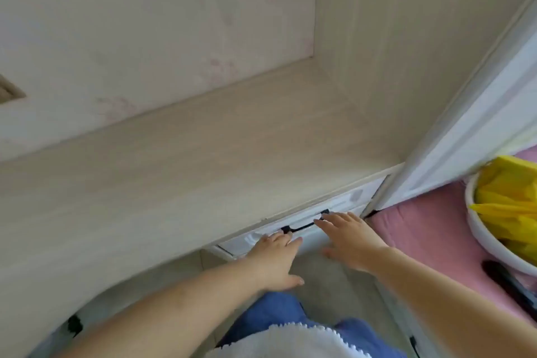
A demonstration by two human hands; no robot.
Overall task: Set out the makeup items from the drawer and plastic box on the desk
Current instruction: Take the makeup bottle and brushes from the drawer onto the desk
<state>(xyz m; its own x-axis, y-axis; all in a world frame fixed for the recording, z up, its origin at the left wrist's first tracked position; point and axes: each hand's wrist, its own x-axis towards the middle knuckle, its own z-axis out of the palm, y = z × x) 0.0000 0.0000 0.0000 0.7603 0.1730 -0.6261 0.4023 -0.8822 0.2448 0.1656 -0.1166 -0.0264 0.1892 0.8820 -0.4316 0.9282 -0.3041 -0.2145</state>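
Observation:
A white drawer (337, 206) sits shut under the front edge of the pale wooden desk (203, 160). It has a thin black handle (305, 225). My left hand (276, 259) reaches toward the drawer front, fingers spread, fingertips just below the handle's left end. My right hand (351, 238) is also spread, fingertips touching the drawer front by the handle's right end. Neither hand holds anything. No makeup items or plastic box can be seen.
The desk top is bare, with walls behind and to the right. A white door frame (470, 131) stands at right. Beyond it are a pink surface (430, 229) and a white bin (491, 244) with a yellow bag (511, 197).

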